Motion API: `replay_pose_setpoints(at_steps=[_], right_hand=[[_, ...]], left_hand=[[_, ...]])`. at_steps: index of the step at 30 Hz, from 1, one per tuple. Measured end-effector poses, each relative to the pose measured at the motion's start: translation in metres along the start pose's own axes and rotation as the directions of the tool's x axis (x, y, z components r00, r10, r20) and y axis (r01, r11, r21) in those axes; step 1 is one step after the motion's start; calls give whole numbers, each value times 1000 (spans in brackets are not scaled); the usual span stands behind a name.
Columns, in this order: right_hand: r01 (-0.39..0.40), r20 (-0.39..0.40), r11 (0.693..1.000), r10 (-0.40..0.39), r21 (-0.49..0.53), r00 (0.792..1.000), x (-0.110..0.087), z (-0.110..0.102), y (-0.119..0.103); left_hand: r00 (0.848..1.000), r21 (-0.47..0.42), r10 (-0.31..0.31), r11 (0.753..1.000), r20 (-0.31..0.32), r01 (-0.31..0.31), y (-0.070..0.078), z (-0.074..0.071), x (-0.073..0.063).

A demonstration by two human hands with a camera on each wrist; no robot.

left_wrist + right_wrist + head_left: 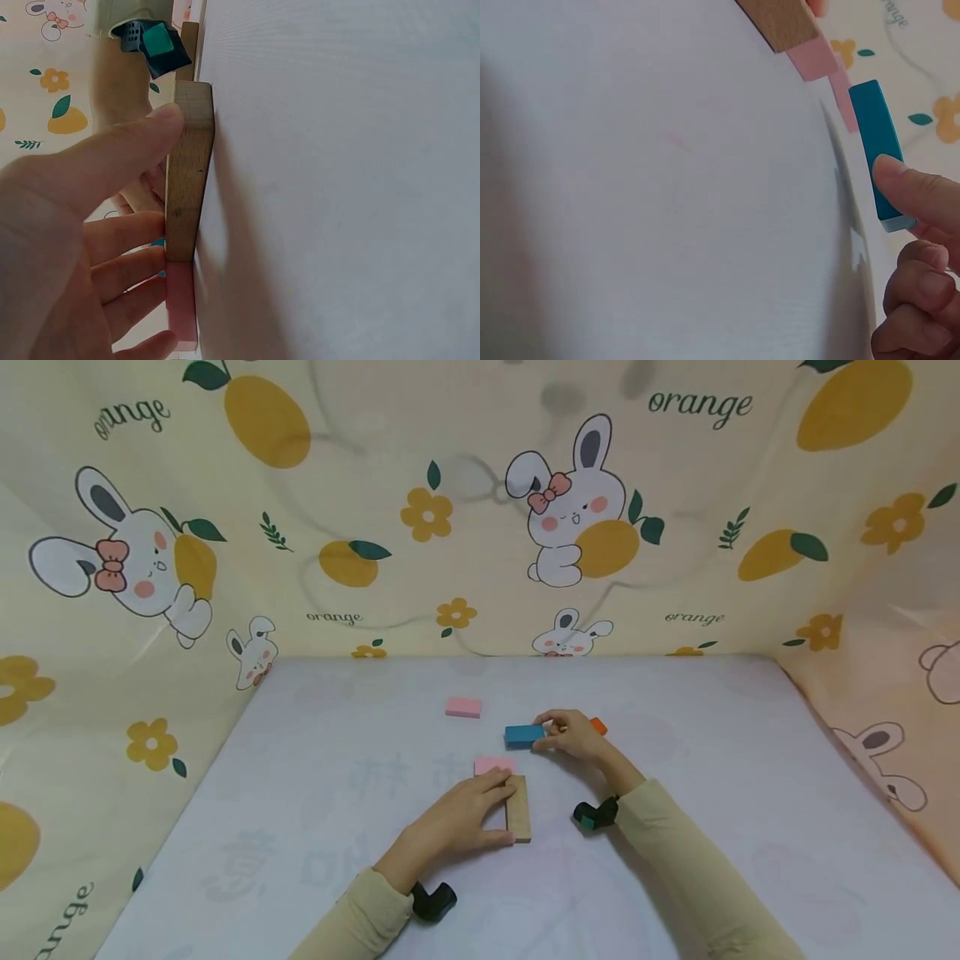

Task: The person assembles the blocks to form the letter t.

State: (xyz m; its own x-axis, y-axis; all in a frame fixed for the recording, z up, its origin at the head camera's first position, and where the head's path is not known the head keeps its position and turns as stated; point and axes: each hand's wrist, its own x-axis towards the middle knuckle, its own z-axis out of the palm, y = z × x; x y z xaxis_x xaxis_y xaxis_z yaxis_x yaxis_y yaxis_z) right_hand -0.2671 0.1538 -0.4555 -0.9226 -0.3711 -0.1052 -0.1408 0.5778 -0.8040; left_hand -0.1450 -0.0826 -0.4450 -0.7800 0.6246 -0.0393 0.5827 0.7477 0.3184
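My right hand point(573, 735) pinches a blue rectangular block point(519, 737) between thumb and fingers, its long side pointing left. The right wrist view shows the thumb against the face of the blue block point(877, 142). My left hand point(468, 810) rests at a plain wooden block point(519, 814), thumb by its near end and fingertips at its far end. Beyond that end lies a pink block point(491, 765), touched by the other fingertips. In the left wrist view the wooden block point(187, 180) and the pink block point(181, 304) stand end to end.
A second pink block point(463, 707) lies farther back on the white tabletop point(330, 735). An orange block point(598, 726) is partly hidden behind my right hand. Patterned cloth point(480, 435) walls the table at the back and both sides.
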Motion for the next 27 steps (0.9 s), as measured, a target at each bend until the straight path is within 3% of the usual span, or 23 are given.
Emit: replay_pose_setpoints(at_steps=[8,16,27], right_hand=[[15,-51,999,-14,33,999,-13,0,4],[-63,-68,993,70,99,995,-32,7,3],[-10,-81,996,18,94,997,-45,8,-4]], left_hand=[[1000,7,7,1000,-3,-7,0,1,2],[1000,16,-2,1000,3,2,0,1,-1],[1000,13,2,1000,0,-2,1,2,1]])
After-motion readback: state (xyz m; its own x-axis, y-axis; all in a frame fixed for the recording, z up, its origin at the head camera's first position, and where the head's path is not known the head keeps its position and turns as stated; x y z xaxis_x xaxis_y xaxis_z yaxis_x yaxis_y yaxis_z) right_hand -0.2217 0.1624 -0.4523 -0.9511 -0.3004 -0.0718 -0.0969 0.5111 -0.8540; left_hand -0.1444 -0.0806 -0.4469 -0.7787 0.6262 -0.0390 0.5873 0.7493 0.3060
